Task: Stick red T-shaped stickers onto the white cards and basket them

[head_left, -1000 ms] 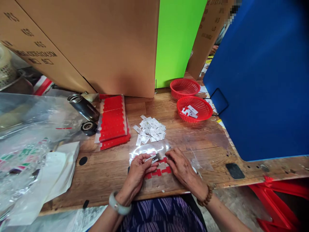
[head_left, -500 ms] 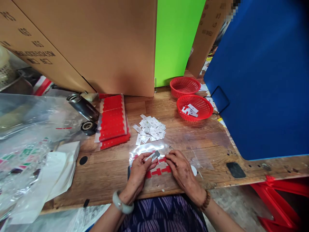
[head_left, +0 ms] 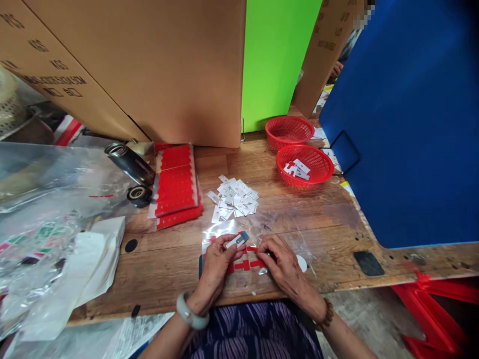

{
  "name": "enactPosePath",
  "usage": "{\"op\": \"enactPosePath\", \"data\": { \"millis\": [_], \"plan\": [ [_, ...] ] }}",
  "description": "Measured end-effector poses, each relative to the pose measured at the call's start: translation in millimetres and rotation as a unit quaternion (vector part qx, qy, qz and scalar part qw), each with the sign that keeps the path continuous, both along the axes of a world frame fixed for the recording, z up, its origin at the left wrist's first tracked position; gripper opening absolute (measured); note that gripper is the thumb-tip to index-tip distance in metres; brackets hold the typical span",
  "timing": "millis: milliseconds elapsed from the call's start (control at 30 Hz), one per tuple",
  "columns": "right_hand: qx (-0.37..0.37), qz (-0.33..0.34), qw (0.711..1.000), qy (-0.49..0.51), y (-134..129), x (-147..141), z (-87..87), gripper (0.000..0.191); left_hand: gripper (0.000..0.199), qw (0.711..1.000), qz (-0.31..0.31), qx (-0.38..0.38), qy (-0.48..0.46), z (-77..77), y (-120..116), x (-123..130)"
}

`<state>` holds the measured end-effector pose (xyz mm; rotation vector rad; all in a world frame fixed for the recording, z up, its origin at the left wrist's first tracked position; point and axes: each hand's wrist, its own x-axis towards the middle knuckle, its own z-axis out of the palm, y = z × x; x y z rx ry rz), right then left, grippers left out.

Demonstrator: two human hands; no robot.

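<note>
Between its thumb and fingers, my left hand [head_left: 218, 262] holds a small white card [head_left: 235, 242] with a dark grey end. My right hand [head_left: 280, 259] pinches a red sticker [head_left: 252, 249] just right of the card. Under both hands lies a clear plastic sheet [head_left: 245, 285] bearing several red T-shaped stickers [head_left: 242, 266]. A loose heap of white cards [head_left: 235, 198] sits on the wooden table beyond the sheet. To the heap's left are stacked sheets of red stickers [head_left: 176, 182].
Two red baskets [head_left: 324, 172] stand at the back right, the nearer holding several cards. A dark open flask [head_left: 130, 163] and its lid [head_left: 138, 196] are at left, beside plastic bags [head_left: 33, 249]. Cardboard, a green panel [head_left: 279, 60] and a blue panel [head_left: 407, 129] rise behind.
My right hand has lifted the red sticker slightly off the clear sheet. My left hand keeps its hold on the card. The view has shifted slightly.
</note>
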<state>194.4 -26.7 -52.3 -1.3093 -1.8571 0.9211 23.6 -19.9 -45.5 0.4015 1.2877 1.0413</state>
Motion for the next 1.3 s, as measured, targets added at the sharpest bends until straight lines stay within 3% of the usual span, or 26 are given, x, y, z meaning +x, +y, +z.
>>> {"op": "enactPosePath", "data": {
  "millis": [200,367,500,767,1300],
  "plan": [
    [-0.071,0.06,0.994,0.06,2,15,3.9,0.014,0.022,1.0,0.007,-0.009,-0.002,2.4,0,-1],
    [-0.113,0.006,0.984,0.14,7,18,5.0,0.008,0.023,0.999,-0.01,-0.025,-0.017,7.1,0,-4],
    [-0.132,-0.034,0.98,0.147,11,7,11.2,0.013,0.029,0.998,-0.04,-0.042,-0.038,14.5,-3,-3],
    [-0.127,0.0,0.985,0.114,17,-7,15.3,0.005,0.034,0.996,-0.065,-0.05,-0.039,26.5,-9,-3],
    [-0.127,0.021,0.985,0.112,15,-10,9.4,0.007,0.038,0.996,-0.076,-0.038,-0.04,25.0,-11,-5]
  ]
}}
